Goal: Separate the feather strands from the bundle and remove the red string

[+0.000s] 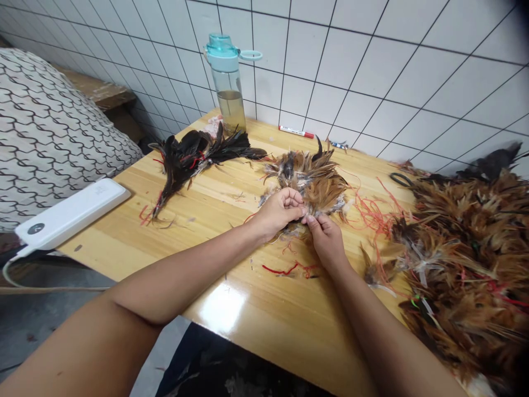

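Observation:
At the middle of the wooden table [185,231] lies a bunch of brown feathers [326,187] with pale, fluffy quill ends. My left hand [283,212] is closed in a pinch at the near edge of this bunch. Close beside it, my right hand [326,234] pinches at the same spot, the fingertips of both hands nearly touching. What lies between the fingertips is too small to make out. A short piece of red string [281,270] rests on the table just in front of my hands.
A large pile of brown feathers [463,237] covers the right side. Tangled red strings [378,212] lie beside it. Black feathers [182,165] sit at left, near a water bottle [229,88]. A red-and-white marker [295,132] lies by the tiled wall. A white power bank [74,212] is at the left edge.

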The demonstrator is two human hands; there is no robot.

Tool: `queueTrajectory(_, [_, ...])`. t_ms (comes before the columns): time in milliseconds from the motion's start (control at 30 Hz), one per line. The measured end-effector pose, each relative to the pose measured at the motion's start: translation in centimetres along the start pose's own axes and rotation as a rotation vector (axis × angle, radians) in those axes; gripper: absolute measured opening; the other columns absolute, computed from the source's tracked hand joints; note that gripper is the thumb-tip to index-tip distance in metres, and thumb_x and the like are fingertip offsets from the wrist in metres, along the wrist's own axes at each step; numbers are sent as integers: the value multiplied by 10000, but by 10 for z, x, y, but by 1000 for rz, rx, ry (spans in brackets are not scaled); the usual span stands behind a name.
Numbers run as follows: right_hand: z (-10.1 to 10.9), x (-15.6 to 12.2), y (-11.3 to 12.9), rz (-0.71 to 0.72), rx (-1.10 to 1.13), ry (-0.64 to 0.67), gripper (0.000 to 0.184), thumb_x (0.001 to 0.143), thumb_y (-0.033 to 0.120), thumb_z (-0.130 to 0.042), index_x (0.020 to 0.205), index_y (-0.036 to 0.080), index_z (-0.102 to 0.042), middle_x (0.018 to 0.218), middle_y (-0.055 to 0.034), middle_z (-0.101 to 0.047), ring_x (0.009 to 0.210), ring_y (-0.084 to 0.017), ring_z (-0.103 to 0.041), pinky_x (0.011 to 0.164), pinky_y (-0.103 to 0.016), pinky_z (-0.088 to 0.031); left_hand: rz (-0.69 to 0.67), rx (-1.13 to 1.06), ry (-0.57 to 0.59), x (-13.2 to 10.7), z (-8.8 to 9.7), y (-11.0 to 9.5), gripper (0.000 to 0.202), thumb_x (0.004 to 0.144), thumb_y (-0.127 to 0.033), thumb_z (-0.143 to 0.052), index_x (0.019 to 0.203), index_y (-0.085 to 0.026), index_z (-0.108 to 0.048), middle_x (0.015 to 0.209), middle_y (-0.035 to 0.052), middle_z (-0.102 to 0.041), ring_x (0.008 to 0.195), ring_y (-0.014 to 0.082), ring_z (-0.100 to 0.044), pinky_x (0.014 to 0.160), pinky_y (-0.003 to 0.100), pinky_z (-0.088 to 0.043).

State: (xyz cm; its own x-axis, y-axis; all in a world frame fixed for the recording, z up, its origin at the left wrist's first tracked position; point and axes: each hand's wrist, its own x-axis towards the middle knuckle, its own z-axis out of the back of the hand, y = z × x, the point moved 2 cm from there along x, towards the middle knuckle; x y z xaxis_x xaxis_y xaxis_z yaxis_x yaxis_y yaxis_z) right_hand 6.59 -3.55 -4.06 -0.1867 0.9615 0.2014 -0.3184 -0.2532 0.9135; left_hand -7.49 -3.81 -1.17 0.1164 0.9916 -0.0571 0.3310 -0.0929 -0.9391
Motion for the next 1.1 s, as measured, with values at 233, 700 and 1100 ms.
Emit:
queueTrajectory(233, [2,-1,3,8,-19,-7,269,848,413,-507,717,212,-626,735,-28,-634,750,-192,-579,755,-339,-441,-92,197,11,4,4,-4,182,754,-166,-620,870,-167,-478,684,-33,-569,639,91,-580,656,222,-441])
queueTrajectory(700, [4,-2,5,-50,-33,-50,306,845,455,-493,703,205,-599,675,-4,-577,699,-171,-515,702,-300,-411,-131,1505,-92,29,86,-50,147,779,-289,-558,738,-176,-641,767,47,-672,707,169,-566,618,260,-345])
queueTrajectory(1100, [4,-3,6,-36,-52,-54,305,837,446,-494,669,207,-585,637,6,-547,656,-160,-480,677,-294,-400,-57,1617,31,25,74,-39,91,684,-225,-558,623,-189,-616,615,48,-613,569,164,-506,545,279,-287])
